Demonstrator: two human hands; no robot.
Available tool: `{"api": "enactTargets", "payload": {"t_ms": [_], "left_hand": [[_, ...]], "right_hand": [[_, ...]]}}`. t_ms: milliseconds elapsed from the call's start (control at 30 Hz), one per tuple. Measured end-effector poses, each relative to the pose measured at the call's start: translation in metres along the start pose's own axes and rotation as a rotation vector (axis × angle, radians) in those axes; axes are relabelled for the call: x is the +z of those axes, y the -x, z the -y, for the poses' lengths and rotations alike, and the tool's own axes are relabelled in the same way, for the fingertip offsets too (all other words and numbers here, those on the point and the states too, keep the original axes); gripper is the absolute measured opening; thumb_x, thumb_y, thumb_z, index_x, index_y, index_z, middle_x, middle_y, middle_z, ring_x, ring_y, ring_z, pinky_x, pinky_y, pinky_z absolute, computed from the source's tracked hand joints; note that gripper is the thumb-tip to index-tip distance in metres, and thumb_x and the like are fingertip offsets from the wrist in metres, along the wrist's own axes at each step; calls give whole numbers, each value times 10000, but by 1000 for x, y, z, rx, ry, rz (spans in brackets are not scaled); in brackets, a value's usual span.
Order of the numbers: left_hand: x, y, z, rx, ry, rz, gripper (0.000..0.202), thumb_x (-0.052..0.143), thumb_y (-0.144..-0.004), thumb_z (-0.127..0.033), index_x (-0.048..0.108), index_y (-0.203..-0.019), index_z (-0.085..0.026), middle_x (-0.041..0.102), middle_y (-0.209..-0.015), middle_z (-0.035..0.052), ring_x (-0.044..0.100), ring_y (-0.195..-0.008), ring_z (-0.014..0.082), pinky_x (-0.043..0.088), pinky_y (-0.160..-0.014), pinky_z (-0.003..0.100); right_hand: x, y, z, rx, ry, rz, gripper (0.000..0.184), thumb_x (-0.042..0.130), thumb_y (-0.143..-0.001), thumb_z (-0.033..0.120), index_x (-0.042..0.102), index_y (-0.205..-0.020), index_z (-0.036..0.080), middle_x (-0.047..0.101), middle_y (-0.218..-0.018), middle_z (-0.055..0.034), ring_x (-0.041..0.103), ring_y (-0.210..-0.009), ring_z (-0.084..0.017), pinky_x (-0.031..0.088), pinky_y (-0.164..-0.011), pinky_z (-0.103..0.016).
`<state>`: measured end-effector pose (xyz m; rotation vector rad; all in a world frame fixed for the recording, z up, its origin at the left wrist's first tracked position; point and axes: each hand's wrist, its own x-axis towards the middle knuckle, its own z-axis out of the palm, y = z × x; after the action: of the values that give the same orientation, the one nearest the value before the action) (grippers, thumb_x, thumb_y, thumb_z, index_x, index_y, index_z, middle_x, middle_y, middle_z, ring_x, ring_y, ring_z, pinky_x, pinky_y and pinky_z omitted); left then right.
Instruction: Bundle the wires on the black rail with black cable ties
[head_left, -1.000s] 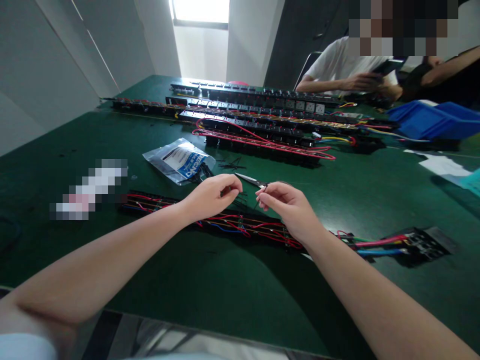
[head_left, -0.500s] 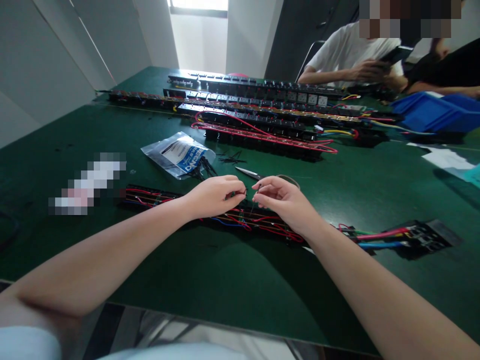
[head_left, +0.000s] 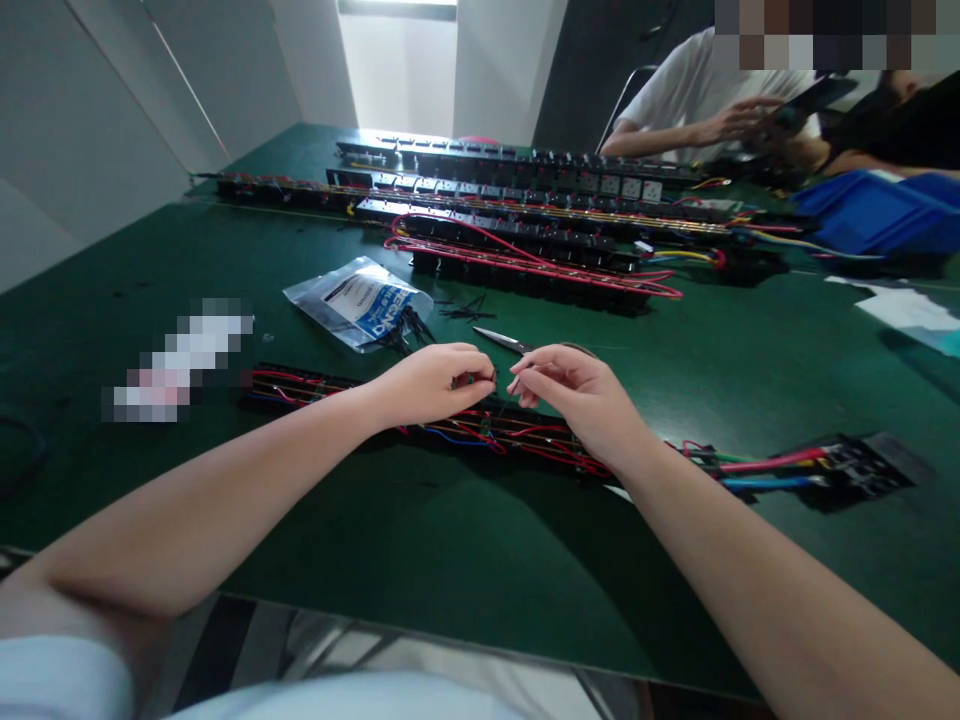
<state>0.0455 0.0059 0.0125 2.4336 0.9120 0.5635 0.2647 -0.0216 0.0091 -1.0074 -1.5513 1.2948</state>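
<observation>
My left hand (head_left: 439, 382) is pinched over the middle of a long black power strip (head_left: 450, 432), open-sided with red, blue and yellow wires along it. Its fingertips close on a thin black cable tie, mostly hidden. Facing it, a small gap away, my right hand (head_left: 570, 388) has thumb and fingers drawn together around what looks like the same tie; a thin dark tail shows faintly below. Just beyond lie scissors (head_left: 499, 340), blades pointing left, handles partly behind my right hand. A clear bag (head_left: 364, 300) spills black cable ties (head_left: 405, 330) toward my left hand.
Loose ties (head_left: 463, 308) lie beyond the scissors. Several wired power strips (head_left: 525, 255) line the back of the green table (head_left: 315, 560). At the right are a blue bin (head_left: 877, 215) and white paper (head_left: 904, 312). A person in a white shirt (head_left: 682, 95) sits across, holding a dark object.
My right hand has turned slightly, its fingertips shifting near the tie, whose tail shows less. My left hand keeps its pinch. The person across has raised the dark object a little.
</observation>
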Motion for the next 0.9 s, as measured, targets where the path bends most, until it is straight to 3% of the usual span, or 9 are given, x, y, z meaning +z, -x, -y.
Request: {"api": "enactTargets", "payload": {"t_ms": [133, 300, 500, 667, 900], "left_hand": [[-1, 3, 1, 31, 114, -43, 200, 529, -952, -282, 674, -1045, -181, 666, -1025, 37, 609, -888, 138, 480, -787, 261], [-1, 7, 0, 163, 60, -171, 235, 560, -934, -235, 618, -1156, -183, 607, -1110, 65, 588, -926, 140, 503, -816, 267], [-3, 6, -3, 251, -33, -32, 152, 576, -943, -246, 709, -980, -182, 635, -1094, 84, 575, -1074, 188, 461, -994, 342], [-6, 7, -5, 229, 43, 37, 134, 602, -928, -255, 717, -950, -189, 642, -1107, 81, 580, -1087, 184, 464, -1001, 328], [-6, 6, -5, 189, 71, 40, 88, 636, -895, -238, 696, -877, -177, 644, -1016, 62, 594, -1005, 171, 475, -960, 311]], "right_hand": [[0, 2, 2, -38, -18, 18, 76, 737, -839, 272, 736, -890, 216, 733, -807, 5, 661, -672, -103, 549, -664, -237], [-3, 3, 4, -54, -46, 63, 59, 740, -835, 258, 775, -873, 229, 736, -813, 4, 654, -671, -103, 551, -660, -235], [-3, 4, 6, -14, 12, 66, 93, 795, -772, 312, 800, -831, 241, 732, -779, -9, 639, -693, -130, 552, -697, -274], [-3, 4, 5, -1, 34, 53, 147, 801, -766, 355, 792, -847, 233, 733, -800, -21, 642, -715, -146, 559, -728, -301], [-2, 5, 7, -2, 0, 69, 154, 807, -768, 338, 763, -854, 218, 714, -794, -10, 646, -713, -129, 549, -721, -272]]}}
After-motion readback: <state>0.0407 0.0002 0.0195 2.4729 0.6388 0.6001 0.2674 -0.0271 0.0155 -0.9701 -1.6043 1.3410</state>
